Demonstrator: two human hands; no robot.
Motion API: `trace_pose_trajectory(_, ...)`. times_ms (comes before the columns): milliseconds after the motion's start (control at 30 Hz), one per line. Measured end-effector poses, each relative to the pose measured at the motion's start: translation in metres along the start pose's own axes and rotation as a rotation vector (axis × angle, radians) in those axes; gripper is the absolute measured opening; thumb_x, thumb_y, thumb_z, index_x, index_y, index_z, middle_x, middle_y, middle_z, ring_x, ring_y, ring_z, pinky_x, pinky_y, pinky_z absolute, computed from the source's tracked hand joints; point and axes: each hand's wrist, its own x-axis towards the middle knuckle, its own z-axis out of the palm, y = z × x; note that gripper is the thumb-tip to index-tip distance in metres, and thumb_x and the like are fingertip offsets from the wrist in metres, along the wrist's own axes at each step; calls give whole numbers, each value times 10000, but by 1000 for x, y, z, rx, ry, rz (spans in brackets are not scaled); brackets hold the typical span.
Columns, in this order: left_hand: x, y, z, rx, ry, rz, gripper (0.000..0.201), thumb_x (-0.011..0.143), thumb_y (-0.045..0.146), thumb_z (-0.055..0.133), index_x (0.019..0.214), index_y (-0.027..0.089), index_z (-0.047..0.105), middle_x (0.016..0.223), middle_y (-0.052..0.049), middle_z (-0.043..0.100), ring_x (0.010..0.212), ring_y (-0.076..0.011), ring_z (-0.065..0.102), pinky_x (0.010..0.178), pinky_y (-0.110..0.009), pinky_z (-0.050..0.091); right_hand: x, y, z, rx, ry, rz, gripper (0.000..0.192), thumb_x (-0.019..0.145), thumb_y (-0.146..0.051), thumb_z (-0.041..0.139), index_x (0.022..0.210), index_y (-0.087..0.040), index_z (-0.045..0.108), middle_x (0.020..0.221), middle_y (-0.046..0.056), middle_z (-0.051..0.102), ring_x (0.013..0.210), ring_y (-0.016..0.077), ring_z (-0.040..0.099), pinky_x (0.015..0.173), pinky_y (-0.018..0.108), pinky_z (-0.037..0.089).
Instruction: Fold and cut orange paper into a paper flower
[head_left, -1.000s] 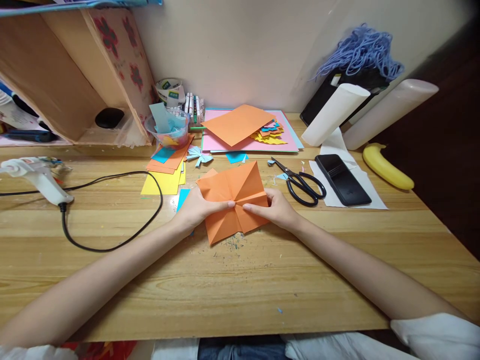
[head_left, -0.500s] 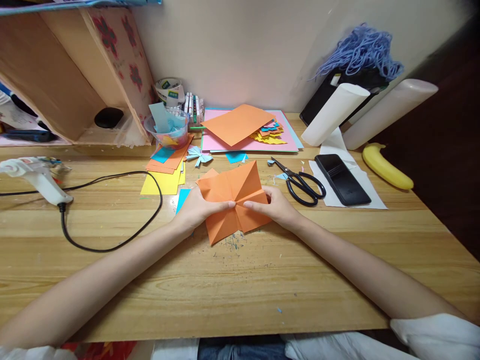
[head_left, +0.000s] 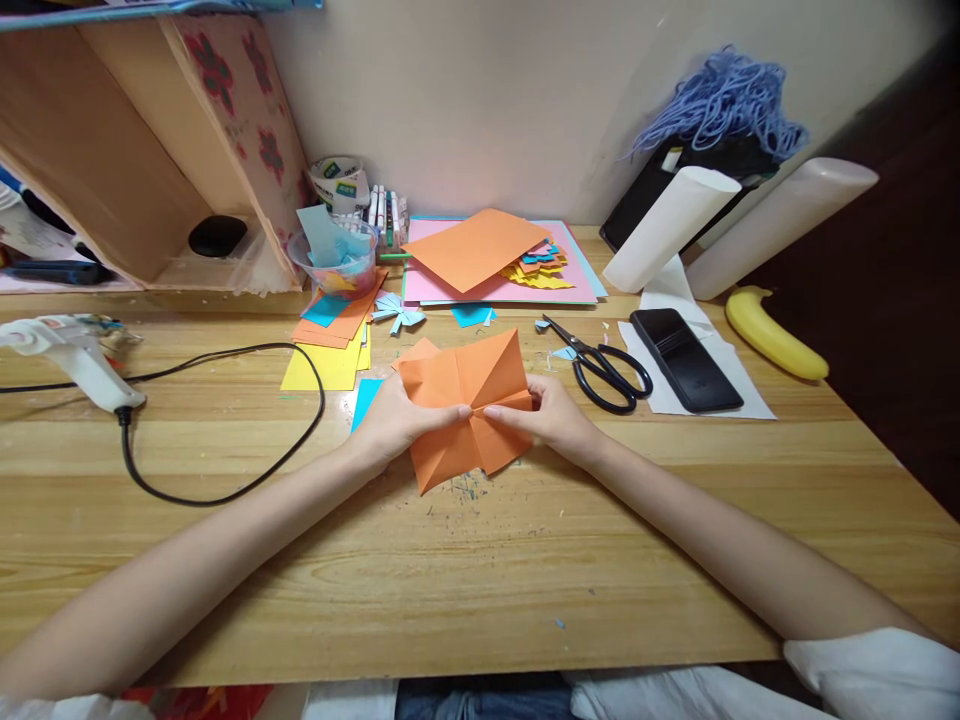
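Observation:
A creased orange paper square [head_left: 465, 385] sits at the middle of the wooden desk [head_left: 480, 560], its sides pushed up along the folds. My left hand [head_left: 397, 418] grips its left side, thumb on top near the centre. My right hand [head_left: 551, 413] grips its right side, thumb meeting the other at the middle crease. The fingers of both hands are under the sheet and hidden.
Black scissors [head_left: 600, 368], a black phone [head_left: 684, 358] on white paper and a banana [head_left: 772, 333] lie to the right. A glue gun [head_left: 71, 350] with a black cord [head_left: 225, 480] lies left. Coloured paper stacks [head_left: 487, 262], a plastic cup [head_left: 336, 258] and white rolls [head_left: 667, 228] stand behind.
Both hands pushed the paper's sides slightly inward, so the sheet folds up a little more along its creases. The paper shifted a touch toward me.

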Motion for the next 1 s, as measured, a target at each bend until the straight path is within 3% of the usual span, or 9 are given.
trace_pose_trajectory(133,1,-8,2,-116,31,96,503,617,325,741,1056,174,546,1130,-95,625,1028,-248,590,820,-334,502,0,4,3,-40,69,-97,343,664,-386,714,916,-161,656,948,79,709,849,236,673,721,365,555)
trace_pose_trajectory(300,8,-22,4,-337,112,209,524,695,377,683,1122,167,464,1206,-120,561,1123,-205,534,952,-336,419,-9,0,-8,-443,622,-508,191,748,-371,638,851,-213,667,874,68,710,826,253,654,756,415,526)
trace_pose_trajectory(367,5,-23,5,-339,161,200,415,810,473,521,1075,155,496,1200,-127,553,1117,-204,533,964,-348,402,-15,-5,-16,-702,695,-674,142,796,-340,579,856,-252,673,935,62,706,923,262,630,816,422,497)
trace_pose_trajectory(400,1,-23,6,-311,124,207,409,840,503,449,1025,147,527,1160,-125,575,1087,-214,547,942,-352,413,-17,-8,-18,-815,688,-737,159,824,-314,536,893,-268,673,999,52,696,960,256,618,846,421,478)
trace_pose_trajectory(467,-11,-20,8,-248,-126,211,519,867,566,312,967,136,585,1103,-128,611,1051,-247,560,875,-360,443,-21,-11,-17,-1025,666,-855,216,856,-235,477,952,-289,663,1064,30,681,961,230,613,860,398,461)
trace_pose_trajectory(567,-30,-15,14,-173,-441,255,533,816,598,407,1008,148,618,1100,-114,626,1048,-265,554,906,-361,421,-22,-12,-6,-1274,559,-999,270,860,-139,453,1011,-261,641,1080,40,678,916,199,617,796,341,472)
trace_pose_trajectory(633,-36,-15,19,-198,-416,224,434,771,492,572,1067,174,599,1080,-89,641,1016,-248,573,894,-349,432,-21,-11,2,-1387,465,-1035,245,859,-147,471,1031,-218,630,1110,66,663,936,207,605,776,334,478)
trace_pose_trajectory(733,-31,-18,22,-264,-219,110,314,791,400,576,983,155,618,968,-88,672,924,-223,609,876,-359,446,-18,-8,3,-1462,283,-1015,249,866,-145,456,1045,-202,620,1180,86,620,968,210,592,762,334,486)
trace_pose_trajectory(1000,-17,-17,18,-234,1,83,324,679,407,691,826,138,586,825,-60,653,880,-224,617,775,-325,496,-20,-8,1,-1204,-37,-753,496,783,-145,529,1271,-205,463,1305,120,486,1165,241,476,944,408,429)
